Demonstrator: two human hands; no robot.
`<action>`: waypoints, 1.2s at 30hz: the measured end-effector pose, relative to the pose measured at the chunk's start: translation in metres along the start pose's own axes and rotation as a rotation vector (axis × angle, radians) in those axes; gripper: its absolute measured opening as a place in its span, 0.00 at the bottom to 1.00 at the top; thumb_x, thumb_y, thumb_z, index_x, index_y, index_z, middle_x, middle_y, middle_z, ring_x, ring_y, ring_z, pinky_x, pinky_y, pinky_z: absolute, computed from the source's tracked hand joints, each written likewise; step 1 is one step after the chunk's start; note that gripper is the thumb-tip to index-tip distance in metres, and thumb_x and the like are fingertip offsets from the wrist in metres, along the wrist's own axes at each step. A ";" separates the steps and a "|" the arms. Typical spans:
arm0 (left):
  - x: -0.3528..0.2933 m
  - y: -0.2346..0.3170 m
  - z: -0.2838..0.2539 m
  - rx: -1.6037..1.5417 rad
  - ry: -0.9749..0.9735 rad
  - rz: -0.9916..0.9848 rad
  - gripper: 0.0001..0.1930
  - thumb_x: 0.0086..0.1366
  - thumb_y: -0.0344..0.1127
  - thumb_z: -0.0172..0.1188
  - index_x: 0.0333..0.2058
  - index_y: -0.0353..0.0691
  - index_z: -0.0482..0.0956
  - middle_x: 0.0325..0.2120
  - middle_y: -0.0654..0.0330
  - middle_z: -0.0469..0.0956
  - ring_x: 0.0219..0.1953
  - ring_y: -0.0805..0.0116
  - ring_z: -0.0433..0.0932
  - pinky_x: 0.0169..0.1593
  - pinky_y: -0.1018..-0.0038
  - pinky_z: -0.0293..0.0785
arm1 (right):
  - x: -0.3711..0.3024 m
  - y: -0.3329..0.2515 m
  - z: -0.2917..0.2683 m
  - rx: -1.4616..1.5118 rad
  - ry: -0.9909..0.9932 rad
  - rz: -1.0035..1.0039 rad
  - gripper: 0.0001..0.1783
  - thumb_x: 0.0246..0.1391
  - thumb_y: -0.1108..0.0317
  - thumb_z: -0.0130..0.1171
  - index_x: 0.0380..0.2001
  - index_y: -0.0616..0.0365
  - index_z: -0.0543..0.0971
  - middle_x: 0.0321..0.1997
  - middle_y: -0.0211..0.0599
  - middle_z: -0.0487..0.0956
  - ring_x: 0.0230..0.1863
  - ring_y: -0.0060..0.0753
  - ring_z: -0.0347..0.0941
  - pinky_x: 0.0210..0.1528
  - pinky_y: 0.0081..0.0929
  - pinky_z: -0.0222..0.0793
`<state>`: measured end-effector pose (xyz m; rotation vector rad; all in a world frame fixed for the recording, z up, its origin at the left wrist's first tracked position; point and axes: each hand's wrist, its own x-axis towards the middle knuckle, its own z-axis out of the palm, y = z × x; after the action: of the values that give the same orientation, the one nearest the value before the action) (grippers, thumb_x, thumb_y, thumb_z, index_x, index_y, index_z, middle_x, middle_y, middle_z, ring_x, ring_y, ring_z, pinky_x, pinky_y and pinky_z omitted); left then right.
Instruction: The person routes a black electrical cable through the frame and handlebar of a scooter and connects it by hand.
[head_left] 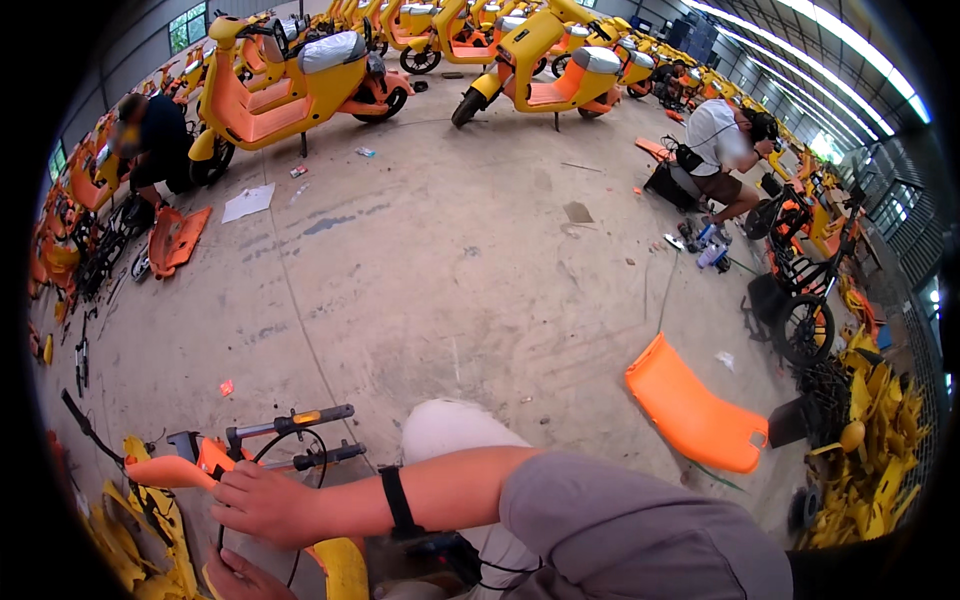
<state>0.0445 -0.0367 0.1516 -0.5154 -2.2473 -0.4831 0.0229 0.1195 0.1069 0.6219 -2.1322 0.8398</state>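
Observation:
My right hand reaches across to the lower left. Its fingers curl over an orange scooter front part, and what they grip is hidden. Just below, my left hand is partly cut off by the lower edge; its fingers look bent around something I cannot make out. A thin black cable loops beside the right hand, and a dark strand passes between both hands. Two fork legs stick out to the right of the orange part. Close to my right wrist is a curved yellow part.
An orange body panel lies on the floor to the right, before a heap of yellow panels. Yellow scooters stand at the back. One person crouches at far left, another sits at right beside a stripped scooter.

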 end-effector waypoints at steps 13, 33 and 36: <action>-0.012 -0.031 0.019 -0.086 0.146 0.022 0.15 0.70 0.37 0.59 0.27 0.31 0.77 0.18 0.48 0.71 0.20 0.48 0.67 0.26 0.60 0.64 | 0.021 0.001 0.006 0.298 0.155 0.027 0.09 0.35 0.70 0.60 0.20 0.60 0.71 0.27 0.40 0.70 0.43 0.47 0.67 0.57 0.50 0.55; -0.049 -0.068 0.018 -0.433 0.249 -0.151 0.15 0.71 0.40 0.57 0.37 0.29 0.77 0.29 0.55 0.74 0.24 0.67 0.72 0.23 0.74 0.70 | 0.016 -0.032 0.000 0.495 0.177 -0.002 0.18 0.42 0.57 0.63 0.14 0.56 0.68 0.21 0.39 0.69 0.35 0.48 0.66 0.50 0.51 0.54; -0.058 -0.078 0.020 -0.612 0.199 -0.314 0.15 0.70 0.38 0.57 0.36 0.28 0.77 0.29 0.53 0.74 0.26 0.64 0.73 0.25 0.71 0.72 | 0.020 -0.035 0.003 0.519 0.204 0.005 0.18 0.43 0.57 0.63 0.13 0.55 0.68 0.21 0.38 0.69 0.35 0.47 0.65 0.49 0.49 0.54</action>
<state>0.0301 -0.1050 0.0812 -0.3878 -1.9707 -1.3436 0.0321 0.0909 0.1337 0.7514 -1.7348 1.4141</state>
